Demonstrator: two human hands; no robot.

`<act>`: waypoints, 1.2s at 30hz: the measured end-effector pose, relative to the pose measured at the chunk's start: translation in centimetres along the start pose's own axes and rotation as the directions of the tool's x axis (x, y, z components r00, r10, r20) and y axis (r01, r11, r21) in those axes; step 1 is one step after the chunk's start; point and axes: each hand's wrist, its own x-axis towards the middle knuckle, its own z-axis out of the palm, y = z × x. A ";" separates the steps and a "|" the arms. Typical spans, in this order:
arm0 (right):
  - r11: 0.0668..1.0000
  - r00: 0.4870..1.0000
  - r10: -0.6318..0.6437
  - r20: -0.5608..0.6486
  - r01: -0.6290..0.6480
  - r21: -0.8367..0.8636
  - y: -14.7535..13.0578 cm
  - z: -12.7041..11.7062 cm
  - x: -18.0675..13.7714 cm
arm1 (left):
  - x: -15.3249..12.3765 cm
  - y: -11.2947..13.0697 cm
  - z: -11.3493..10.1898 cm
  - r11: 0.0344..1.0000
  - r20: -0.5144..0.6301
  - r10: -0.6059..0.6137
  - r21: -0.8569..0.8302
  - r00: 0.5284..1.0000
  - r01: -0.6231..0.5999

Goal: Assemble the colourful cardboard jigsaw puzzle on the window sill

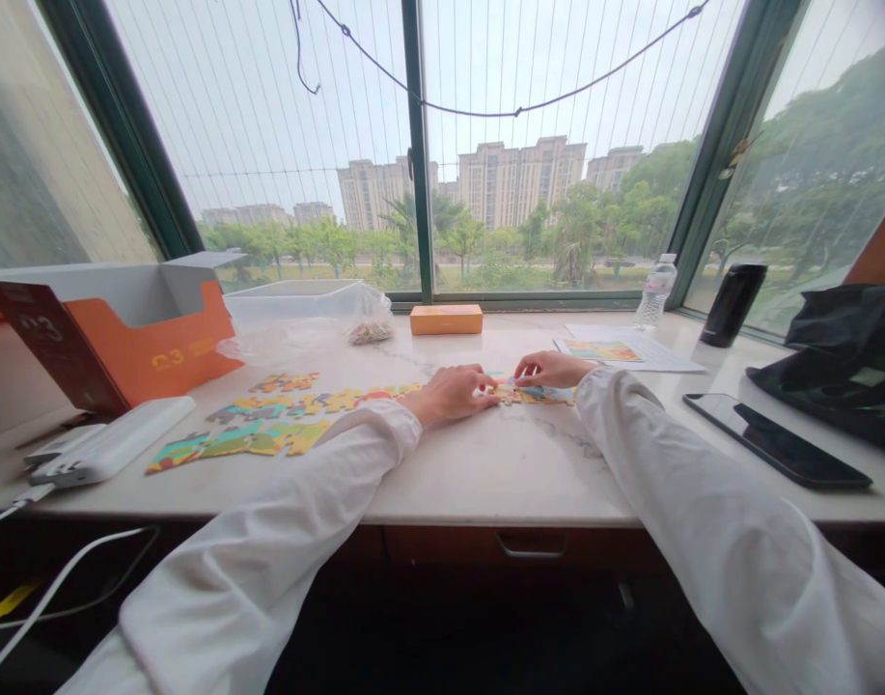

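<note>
Colourful jigsaw pieces (290, 415) lie joined in strips across a pale marble desk (500, 463). My left hand (453, 393) rests palm down on the desk, its fingers pressing on the pieces at the strip's right end. My right hand (550, 368) is curled just beyond it, its fingertips touching a small joined cluster of pieces (539, 393). Whether either hand pinches a piece is hidden by the fingers. Both arms wear white sleeves.
An open orange box (130, 333) and a clear plastic bag (304, 319) stand at the back left, a small orange box (446, 319) by the window. A picture sheet (605, 350), water bottle (655, 291), black cup (732, 305), phone (775, 439), black bag (847, 357) sit right. A power bank (113, 441) lies left.
</note>
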 end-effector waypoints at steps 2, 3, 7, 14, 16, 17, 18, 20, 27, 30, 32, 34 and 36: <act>1.000 1.000 0.009 -0.010 -0.009 -0.017 0.0 0.1 0.1 | 0.0 -0.1 0.0 1.000 0.002 0.005 -0.009 1.000 -0.005; 1.000 1.000 0.014 -0.014 -0.014 -0.023 0.0 0.2 0.1 | 0.0 -0.1 0.1 1.000 0.001 0.009 -0.014 1.000 -0.009; 0.999 0.999 0.031 -0.011 -0.031 -0.017 -0.1 0.3 0.2 | 0.0 -0.2 0.2 0.999 -0.002 0.027 -0.027 1.000 -0.027; 0.998 0.998 0.066 0.007 -0.066 -0.013 -0.1 0.4 0.3 | 0.2 0.0 0.7 0.994 -0.043 0.087 -0.059 0.995 -0.089; 0.997 0.997 0.073 0.004 -0.073 -0.016 -0.2 0.5 0.4 | 0.3 0.1 0.6 0.994 -0.030 0.088 -0.061 0.996 -0.090; 0.997 0.997 0.076 0.002 -0.076 -0.018 -0.2 0.5 0.4 | 0.3 0.1 0.6 0.995 -0.020 0.082 -0.054 0.996 -0.083; 0.997 0.997 0.079 -0.003 -0.079 -0.018 -0.2 0.5 0.5 | 0.4 0.2 0.5 0.996 -0.012 0.073 -0.045 0.997 -0.073; 0.997 0.997 0.081 -0.008 -0.081 -0.014 -0.2 0.6 0.6 | 0.4 0.3 0.4 0.998 -0.004 0.057 -0.028 0.998 -0.057; 0.997 0.997 0.076 -0.021 -0.076 -0.004 -0.4 0.7 0.6 | 0.5 0.4 0.4 0.999 0.014 0.035 -0.024 0.999 -0.034; 0.998 0.997 0.057 -0.042 -0.057 -0.009 -0.7 0.7 0.5 | 0.6 0.4 0.4 0.999 0.018 0.032 -0.024 0.999 -0.031; 1.000 0.997 0.031 -0.066 -0.031 -0.003 -0.9 0.6 0.4 | 0.5 0.3 0.5 0.999 0.013 0.031 -0.025 0.999 -0.030; 1.000 0.996 0.001 -0.089 0.001 0.014 -1.0 0.3 0.2 | 0.5 0.3 0.5 0.999 0.002 0.031 -0.026 1.000 -0.031; 0.999 0.995 -0.017 -0.102 0.022 0.043 -1.2 0.1 0.0 | 0.4 0.4 0.5 0.999 -0.005 0.033 -0.027 0.999 -0.033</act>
